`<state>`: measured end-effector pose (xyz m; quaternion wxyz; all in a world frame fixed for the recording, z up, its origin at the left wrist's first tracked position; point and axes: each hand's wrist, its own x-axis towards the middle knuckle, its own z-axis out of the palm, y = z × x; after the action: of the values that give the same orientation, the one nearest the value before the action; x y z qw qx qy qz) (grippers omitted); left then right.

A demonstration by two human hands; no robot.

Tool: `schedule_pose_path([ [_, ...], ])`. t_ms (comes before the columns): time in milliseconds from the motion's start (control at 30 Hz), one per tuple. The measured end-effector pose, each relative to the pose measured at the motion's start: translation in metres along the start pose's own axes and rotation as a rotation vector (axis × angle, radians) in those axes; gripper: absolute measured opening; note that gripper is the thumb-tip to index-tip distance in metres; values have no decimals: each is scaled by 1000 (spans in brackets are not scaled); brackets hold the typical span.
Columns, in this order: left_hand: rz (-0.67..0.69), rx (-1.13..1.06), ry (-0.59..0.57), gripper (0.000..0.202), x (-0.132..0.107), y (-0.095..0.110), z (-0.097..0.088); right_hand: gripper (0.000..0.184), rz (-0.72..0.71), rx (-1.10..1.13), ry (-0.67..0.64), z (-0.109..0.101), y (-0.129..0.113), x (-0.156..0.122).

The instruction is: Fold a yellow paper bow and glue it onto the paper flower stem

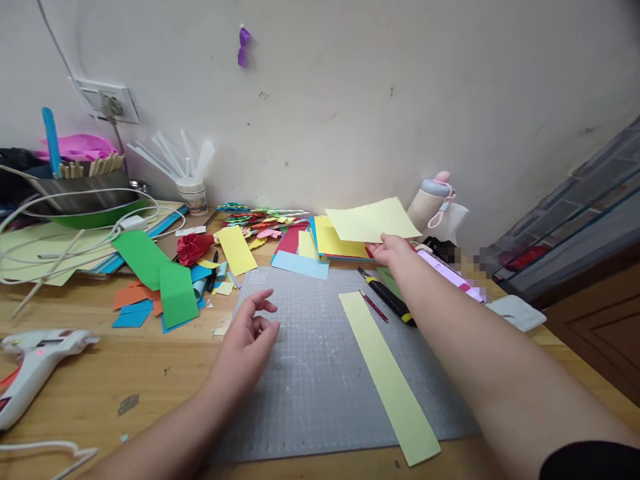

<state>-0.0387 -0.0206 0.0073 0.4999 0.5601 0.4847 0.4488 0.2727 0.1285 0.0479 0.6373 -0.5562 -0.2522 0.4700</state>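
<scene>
My right hand (393,252) pinches the near edge of a pale yellow sheet of paper (373,220), raised above a stack of coloured paper (340,241) by the wall. Over the left part of the grey cutting mat (310,347) hovers my left hand (254,323), fingers curled loosely apart and nothing in them. A long pale yellow paper strip (390,377) lies slantwise on the mat, its lower end past the mat's front edge. Beside the strip's upper end are a pencil (374,306) and a black and yellow utility knife (385,297), partly under my right forearm.
At left lie a white glue gun (47,357), green paper pieces (150,267) and a red paper flower (194,249). A metal pot (85,190) with sticks and a cup of white tubes (193,195) stand behind. A bottle (427,203) and a purple phone (447,273) are at right.
</scene>
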Motion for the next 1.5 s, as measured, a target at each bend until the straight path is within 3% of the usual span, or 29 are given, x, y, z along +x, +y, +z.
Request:
schedule_pose_path([
  [100, 3, 34, -49, 46, -4, -3, 2, 34, 56, -129, -107, -4, -5, 7],
  [200, -6, 65, -82, 44, -7, -2, 1, 38, 96, -318, -192, -10, -10, -4],
  [267, -19, 87, -107, 43, -9, -1, 1, 38, 94, -478, -234, -16, -11, -24],
  [400, -19, 119, -170, 41, -13, 1, 5, 20, 57, -892, -318, -38, 4, -83],
  [533, -9, 150, -225, 41, -14, 0, 9, 24, -61, -1219, -284, -66, 33, -137],
  [633, -6, 189, -242, 41, -13, -1, 10, 35, -149, -1330, -238, -74, 53, -158],
  [733, 0, 262, -262, 41, -12, -4, 10, 40, -215, -1343, -291, -68, 65, -169],
  [867, 53, 431, -291, 42, -13, -9, 10, 33, -260, -1279, -503, -51, 71, -186],
  [1033, 147, 805, -199, 57, -11, -10, 9, 35, -329, -1197, -744, -32, 76, -216],
  [1133, 125, 902, -199, 44, -12, -6, 9, 35, -364, -1149, -799, -26, 80, -226],
  [1267, 100, 832, -238, 27, -13, -4, 11, 57, -335, -1091, -712, -23, 88, -227],
  [1400, 67, 643, -245, 45, -10, -5, 13, 61, -265, -1002, -736, -20, 85, -224],
  [1467, 48, 429, -197, 49, -10, -3, 9, 61, -358, -948, -766, -18, 76, -223],
  [1500, 89, 334, -148, 40, -11, 0, 5, 60, -462, -940, -755, -17, 69, -223],
])
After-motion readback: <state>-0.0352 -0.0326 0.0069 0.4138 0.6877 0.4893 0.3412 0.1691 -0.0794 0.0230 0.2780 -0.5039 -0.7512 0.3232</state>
